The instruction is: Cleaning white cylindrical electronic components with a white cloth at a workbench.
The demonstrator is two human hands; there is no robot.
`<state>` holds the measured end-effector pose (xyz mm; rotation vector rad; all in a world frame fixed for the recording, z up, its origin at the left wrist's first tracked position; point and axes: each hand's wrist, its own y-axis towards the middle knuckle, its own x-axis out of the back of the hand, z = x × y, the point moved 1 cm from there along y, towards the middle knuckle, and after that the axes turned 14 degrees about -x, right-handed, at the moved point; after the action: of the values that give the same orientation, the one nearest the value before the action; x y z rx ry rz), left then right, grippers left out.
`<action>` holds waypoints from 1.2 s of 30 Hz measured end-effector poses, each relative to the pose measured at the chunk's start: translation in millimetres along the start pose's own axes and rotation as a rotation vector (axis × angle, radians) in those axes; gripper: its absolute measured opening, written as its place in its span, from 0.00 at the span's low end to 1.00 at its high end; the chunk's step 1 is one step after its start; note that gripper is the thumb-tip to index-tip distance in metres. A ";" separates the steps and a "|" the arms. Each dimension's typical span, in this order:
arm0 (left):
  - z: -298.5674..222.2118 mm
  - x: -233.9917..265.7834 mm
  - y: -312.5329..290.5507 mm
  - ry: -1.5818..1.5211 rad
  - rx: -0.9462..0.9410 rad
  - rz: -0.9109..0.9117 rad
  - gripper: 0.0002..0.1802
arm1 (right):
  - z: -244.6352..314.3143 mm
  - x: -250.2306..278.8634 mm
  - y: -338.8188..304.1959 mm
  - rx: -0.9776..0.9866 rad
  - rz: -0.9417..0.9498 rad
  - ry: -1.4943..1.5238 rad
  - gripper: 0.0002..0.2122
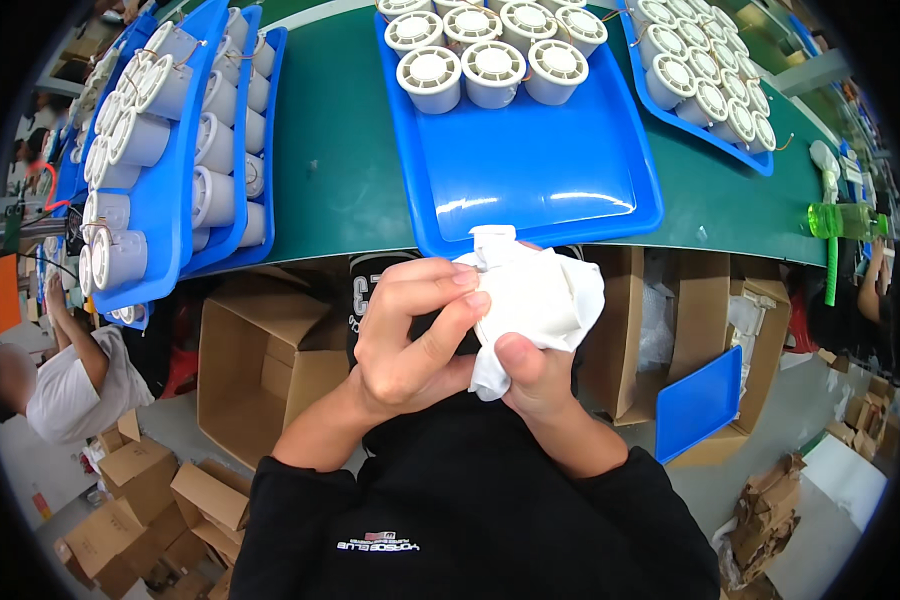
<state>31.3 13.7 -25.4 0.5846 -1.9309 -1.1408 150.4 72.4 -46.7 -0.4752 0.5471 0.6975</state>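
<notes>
In front of my chest, just off the table's near edge, both hands hold a white cloth-like wrap [535, 305] bunched round something whose shape is hidden. My left hand [410, 335] pinches the wrap's left side between thumb and fingers. From below and the right, my right hand [535, 375] grips it, thumb showing on the front and most fingers hidden behind. Just beyond lies a blue tray [525, 165], its far half filled with several white round cup-shaped units [493, 72] with slotted tops.
Stacked blue trays [185, 190] of similar units stand on the green table [335, 150] at left, with another loaded tray [660, 95] at far right. Cardboard boxes [260, 360] sit below the table edge. A green bottle [845, 220] is at right; a person [85, 385] sits at far left.
</notes>
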 end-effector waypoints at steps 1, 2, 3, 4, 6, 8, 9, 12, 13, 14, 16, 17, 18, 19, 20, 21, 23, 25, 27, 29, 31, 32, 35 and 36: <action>-1.9 0.4 1.7 -0.014 0.006 -0.012 0.28 | 3.5 -1.2 0.4 -0.003 -0.004 -0.001 0.35; -3.3 -0.1 2.6 -0.017 0.010 -0.013 0.28 | 9.4 -3.0 0.9 0.000 -0.009 0.035 0.35; -4.5 -0.8 3.1 -0.009 0.013 -0.030 0.28 | 12.8 -3.0 2.9 0.002 -0.013 0.072 0.35; -5.3 -0.8 2.9 0.000 0.017 -0.048 0.28 | 12.6 0.6 9.3 0.105 -0.030 0.043 0.28; -5.2 3.5 0.1 -0.010 0.042 -0.035 0.29 | 26.5 6.1 19.8 -0.007 -0.307 0.194 0.17; -4.2 7.9 -4.4 -0.021 0.069 -0.022 0.29 | 48.8 16.2 40.0 0.162 -0.385 0.254 0.10; -3.6 10.6 -5.0 0.016 0.091 0.006 0.30 | 58.7 20.6 43.1 0.216 -0.400 0.238 0.11; -1.1 13.3 -6.8 0.056 0.134 0.004 0.32 | 73.9 33.7 43.3 0.358 -0.370 0.207 0.11; -1.1 14.9 -5.2 0.044 0.155 -0.006 0.32 | 74.5 36.5 40.4 0.370 -0.367 0.161 0.12; -0.6 16.2 -3.6 0.032 0.176 -0.017 0.32 | 73.3 40.0 37.3 0.363 -0.365 0.159 0.12; 0.6 17.7 -2.3 0.047 0.177 -0.006 0.33 | 67.4 45.5 30.4 0.304 -0.316 -0.006 0.13; 1.0 17.0 -2.3 0.033 0.167 -0.015 0.33 | 64.1 45.6 26.2 0.276 -0.294 -0.068 0.15; 1.5 16.4 -2.2 0.019 0.156 -0.024 0.33 | 60.7 47.1 24.2 0.274 -0.295 -0.071 0.15; 2.5 16.4 -1.8 0.017 0.160 -0.026 0.33 | 57.6 47.3 22.8 0.294 -0.171 -0.195 0.15; 3.0 17.2 -0.3 0.013 0.142 -0.017 0.34 | 54.7 46.5 21.6 0.312 -0.044 -0.314 0.15; 3.3 17.7 0.9 0.009 0.125 -0.009 0.34 | 51.8 45.0 20.5 0.314 -0.029 -0.392 0.14; 3.5 18.0 2.1 0.001 0.134 -0.006 0.34 | 48.6 41.0 17.7 0.292 0.043 -0.444 0.13; 4.2 18.5 1.2 -0.008 0.142 -0.006 0.34 | 44.1 40.6 17.0 0.309 0.087 -0.473 0.13; 6.4 21.4 -2.5 -0.043 0.146 0.087 0.40 | 40.9 40.7 16.0 0.278 0.077 -0.407 0.12; 8.9 25.1 -6.2 -0.083 0.196 0.096 0.40 | 43.4 41.6 15.5 0.253 0.021 -0.359 0.12; 7.9 27.5 -8.1 -0.118 0.249 0.105 0.40 | 46.1 44.7 15.6 0.231 -0.043 -0.287 0.13; 6.5 28.0 -9.4 -0.234 0.429 0.042 0.40 | 46.9 47.0 15.1 0.227 -0.041 -0.288 0.13; 6.4 23.4 -8.5 -0.438 0.688 -0.154 0.36 | 49.7 55.2 13.4 0.210 -0.161 -0.264 0.15; 7.7 22.9 -7.5 -0.529 0.760 -0.286 0.34 | 49.7 57.0 12.6 0.205 -0.155 -0.259 0.15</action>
<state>11.9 -2.5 -24.9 1.0620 -2.8352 -0.7282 193.2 136.0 -46.6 -0.2281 0.3294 0.5378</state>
